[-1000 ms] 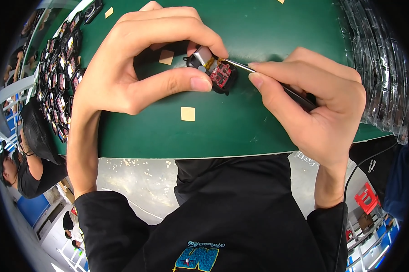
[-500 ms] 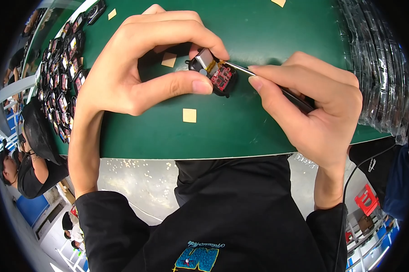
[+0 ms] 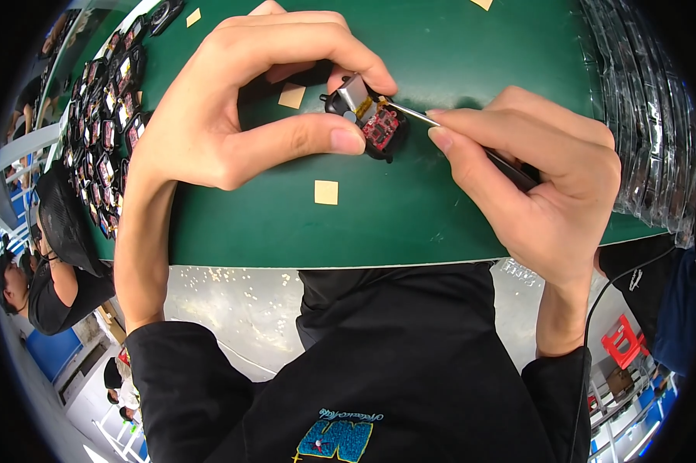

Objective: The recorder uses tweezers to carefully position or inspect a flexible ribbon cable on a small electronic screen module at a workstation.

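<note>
My left hand [image 3: 247, 100] grips a small black electronic device housing [image 3: 386, 157] by its edges, between the thumb and the curled fingers. Inside the open housing sit a silver battery [image 3: 353, 92] and a red circuit board [image 3: 382, 126], with amber tape between them. In my right hand [image 3: 540, 162] are slim tweezers [image 3: 413, 113], pinched by thumb and index finger, with a metal tip and a dark rear part. The tip meets the upper right edge of the housing, beside the board and the left index fingertip. What exactly it touches is too small to tell.
Many similar open black housings [image 3: 105, 139] lie in rows along the green table's [image 3: 409, 224] left side. Clear plastic trays [image 3: 641, 116] are stacked at the right. Yellowish paper squares [image 3: 326, 192] are scattered on the tabletop. Another person [image 3: 51, 278] sits at far left.
The housing has shifted slightly to the right and up, along with my left hand. The tweezers moved a little right too, their tip staying at the housing's edge. Both grips are unchanged.
</note>
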A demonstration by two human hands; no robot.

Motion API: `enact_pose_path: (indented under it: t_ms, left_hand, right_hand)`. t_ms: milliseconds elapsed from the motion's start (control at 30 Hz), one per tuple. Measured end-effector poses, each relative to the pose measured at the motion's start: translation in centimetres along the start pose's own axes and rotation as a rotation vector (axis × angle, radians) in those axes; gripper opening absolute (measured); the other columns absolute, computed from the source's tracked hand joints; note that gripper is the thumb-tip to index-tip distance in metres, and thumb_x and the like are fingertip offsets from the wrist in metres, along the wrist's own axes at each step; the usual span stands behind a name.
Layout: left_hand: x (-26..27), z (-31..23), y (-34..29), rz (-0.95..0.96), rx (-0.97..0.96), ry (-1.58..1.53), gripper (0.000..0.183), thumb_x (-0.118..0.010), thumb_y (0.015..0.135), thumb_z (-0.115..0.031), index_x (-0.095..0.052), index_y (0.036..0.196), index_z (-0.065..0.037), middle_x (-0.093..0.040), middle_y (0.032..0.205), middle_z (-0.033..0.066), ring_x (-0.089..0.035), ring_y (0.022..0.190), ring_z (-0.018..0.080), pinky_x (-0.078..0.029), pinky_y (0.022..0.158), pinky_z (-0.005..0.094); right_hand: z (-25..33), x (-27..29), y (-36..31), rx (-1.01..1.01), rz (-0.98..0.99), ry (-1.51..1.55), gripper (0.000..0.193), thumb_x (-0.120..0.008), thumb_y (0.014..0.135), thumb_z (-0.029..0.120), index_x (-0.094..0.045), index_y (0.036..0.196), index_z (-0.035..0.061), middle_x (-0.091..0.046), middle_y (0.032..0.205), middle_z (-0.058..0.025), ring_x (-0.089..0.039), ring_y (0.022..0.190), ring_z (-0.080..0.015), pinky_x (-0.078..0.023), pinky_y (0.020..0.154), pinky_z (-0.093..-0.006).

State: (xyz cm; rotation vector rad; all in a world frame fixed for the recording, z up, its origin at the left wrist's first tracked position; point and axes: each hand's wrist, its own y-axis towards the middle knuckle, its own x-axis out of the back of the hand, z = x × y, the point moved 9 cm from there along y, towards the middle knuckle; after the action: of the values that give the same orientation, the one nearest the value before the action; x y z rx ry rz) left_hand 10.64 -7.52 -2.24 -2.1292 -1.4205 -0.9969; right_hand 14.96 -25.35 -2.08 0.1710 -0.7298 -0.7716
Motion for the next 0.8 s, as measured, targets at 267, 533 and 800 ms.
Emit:
enact_pose_path:
  t_ms: [267,533,800]
  left_hand:
    - [-0.05,0.42,0.04,0.031,0.067,-0.015,0.053,-0.086,0.072,-0.028,-0.082,0.118,-0.002,-0.077,0.103,0.0074,-0.053,0.083,0.0184,-0.037,0.079,0.034]
    - [0.02,0.1,0.31,0.042,0.067,-0.023,0.051,-0.086,0.074,-0.029,-0.081,0.116,-0.001,-0.076,0.101,0.0076,-0.052,0.081,0.018,-0.037,0.079,0.0331]
    - [-0.12,-0.44,0.3,0.016,-0.054,0.011,0.05,-0.086,0.074,-0.032,-0.081,0.112,-0.001,-0.075,0.098,0.0083,-0.059,0.083,0.0201,-0.038,0.082,0.0353]
  right_hand:
    - [-0.04,0.04,0.04,-0.015,0.02,-0.007,0.02,-0.085,0.081,-0.012,-0.086,0.099,-0.0022,-0.067,0.07,-0.0038,-0.058,0.059,-0.008,-0.038,0.054,-0.0248]
    - [0.08,-0.12,0.25,-0.001,0.026,-0.008,0.021,-0.084,0.081,-0.013,-0.086,0.099,-0.0023,-0.067,0.07,-0.004,-0.058,0.059,-0.0086,-0.038,0.054,-0.0247]
    - [0.11,-0.13,0.12,0.01,0.014,-0.003,0.023,-0.084,0.08,-0.014,-0.085,0.1,-0.0022,-0.067,0.07,-0.0044,-0.058,0.058,-0.0092,-0.039,0.053,-0.0248]
